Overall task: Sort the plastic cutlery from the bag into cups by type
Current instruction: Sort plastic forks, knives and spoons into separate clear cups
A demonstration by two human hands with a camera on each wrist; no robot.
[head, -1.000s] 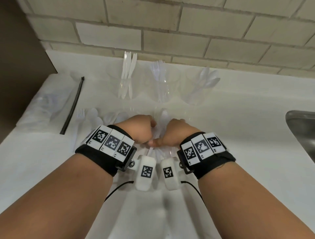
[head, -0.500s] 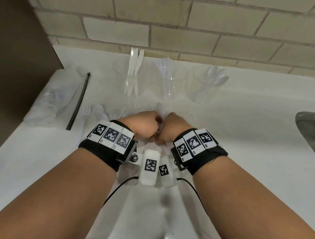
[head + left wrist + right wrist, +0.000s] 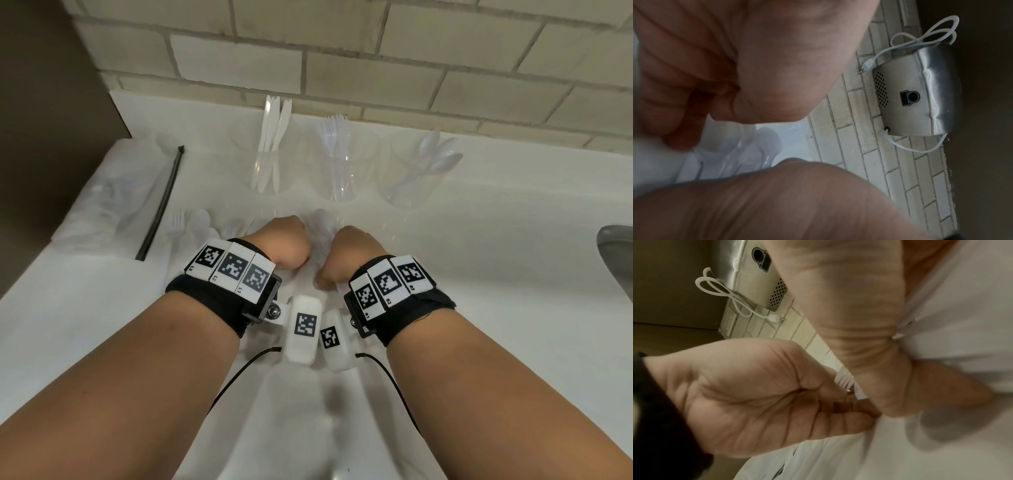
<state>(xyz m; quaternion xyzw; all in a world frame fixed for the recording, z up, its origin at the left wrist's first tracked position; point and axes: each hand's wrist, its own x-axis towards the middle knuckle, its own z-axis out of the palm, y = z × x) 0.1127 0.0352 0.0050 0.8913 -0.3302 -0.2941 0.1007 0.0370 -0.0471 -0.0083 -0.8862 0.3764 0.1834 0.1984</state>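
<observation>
Fingers of both hands are curled tight: the left hand (image 3: 286, 245) and right hand (image 3: 346, 255) each grip the clear bag (image 3: 320, 233) of white cutlery on the white counter (image 3: 479, 274), fists nearly touching. Just behind stand three clear cups, with knives (image 3: 272, 137), forks (image 3: 334, 137) and spoons (image 3: 435, 154). Loose cutlery (image 3: 191, 222) lies left, beside a black zip strip (image 3: 161, 202).

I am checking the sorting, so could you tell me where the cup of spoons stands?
In the head view, the cup of spoons stands rightmost of three by the brick wall, beside the cup of forks.
</observation>
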